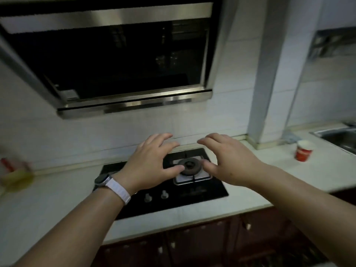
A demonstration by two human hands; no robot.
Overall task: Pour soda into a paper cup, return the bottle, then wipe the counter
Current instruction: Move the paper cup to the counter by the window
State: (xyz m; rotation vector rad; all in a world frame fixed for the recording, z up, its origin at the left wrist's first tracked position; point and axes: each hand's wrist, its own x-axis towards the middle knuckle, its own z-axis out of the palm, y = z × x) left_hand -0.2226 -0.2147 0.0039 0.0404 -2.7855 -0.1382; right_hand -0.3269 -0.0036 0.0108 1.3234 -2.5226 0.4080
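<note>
Fingers (165,136) loosely curved, empty | round paper cup (303,150) | glossy stove (204,191)

This is a home kitchen. A black glass gas hob (165,182) with a burner (190,166) and two knobs (156,195) is set into a pale tabletop (57,205), under a steel range hood (115,60) on a white tiled wall (231,89). At 3 o'clock lies a steel sink (339,135); dark wooden cabinets (212,245) run below.
</note>
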